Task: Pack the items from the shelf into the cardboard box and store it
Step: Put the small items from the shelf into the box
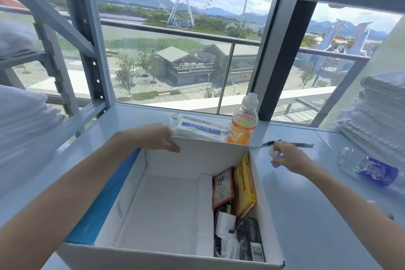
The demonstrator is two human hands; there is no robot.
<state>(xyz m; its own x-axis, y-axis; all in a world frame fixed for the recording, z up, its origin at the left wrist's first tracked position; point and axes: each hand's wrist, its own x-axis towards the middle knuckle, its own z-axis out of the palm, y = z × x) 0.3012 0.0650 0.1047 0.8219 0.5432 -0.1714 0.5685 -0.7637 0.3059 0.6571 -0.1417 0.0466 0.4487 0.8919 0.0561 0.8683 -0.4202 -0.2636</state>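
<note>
- Pale blue shelf [306, 193] in front of a window; everything below sits on it.
- Cardboard box [197, 160], open, white inside w/ a blue flap on the left. It stands centre, close to the person. The left half of its floor is bare. Packed upright along the right wall: a yellow packet [244, 184], a red carton [222, 186] and a black packet [249, 237].
- Stack of folded white towels [379, 112], far right.
- Left hand [153, 138] grips the top edge of the box's far wall, fingers curled over the rim, apparently steadying it.
- Right hand [293, 160], just right of the box's far right corner, pinches a small item [276, 155] at the fingertips. It's pale yellow and blue (too small to identify).
- Key relation: the box opening lies left of the right hand and nearer the person, so a short inward move looks enough to drop the item in.
- Unpacked:
  - orange drink bottle [243, 125], upright, touching or just behind the far wall
  - flat clear packet [197, 128] w/ a blue label, left of the bottle
  - crushed clear bottle [372, 170] w/ a purple label, on its side, well right
  - pen [302, 144], just beyond the right hand, long axis left-right; right hand is nearer
</note>
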